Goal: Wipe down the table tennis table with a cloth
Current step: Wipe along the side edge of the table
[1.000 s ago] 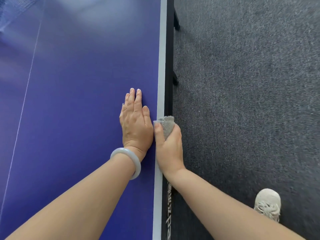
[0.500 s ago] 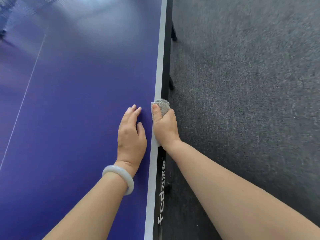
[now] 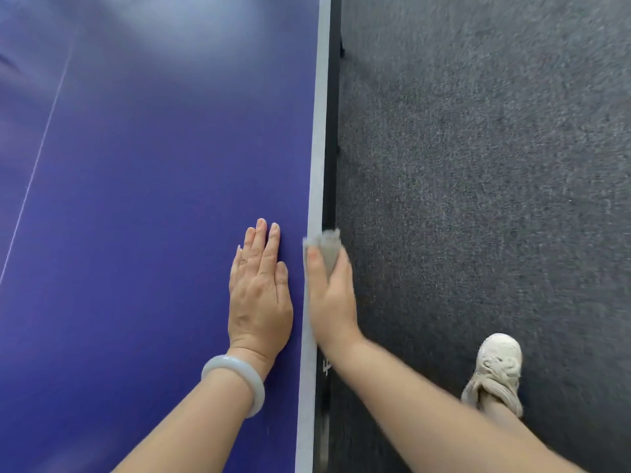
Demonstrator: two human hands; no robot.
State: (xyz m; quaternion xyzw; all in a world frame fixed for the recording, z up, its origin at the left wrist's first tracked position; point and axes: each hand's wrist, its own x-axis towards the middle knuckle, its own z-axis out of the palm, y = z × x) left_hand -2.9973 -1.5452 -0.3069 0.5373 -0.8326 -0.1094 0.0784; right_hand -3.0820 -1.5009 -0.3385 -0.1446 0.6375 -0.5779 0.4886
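Head view: right hand (image 3: 333, 295) clutches bunched grey cloth (image 3: 328, 249) against table tennis table (image 3: 153, 199) side rim. Left hand (image 3: 259, 295) flat on blue top, fingers straight, holding nothing. Risk: rim narrow, wad small; cloth may ride off, skip stretches.

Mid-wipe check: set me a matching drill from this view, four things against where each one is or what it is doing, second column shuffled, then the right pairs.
Things
1. left hand
2. right hand
3. bangle
4. shoe

Places or states
A. standing on the grey carpet
B. lying flat, fingers straight, on the blue tabletop
C. worn round the left wrist
D. gripping the grey cloth at the table's side edge

Pairs: 1-B, 2-D, 3-C, 4-A
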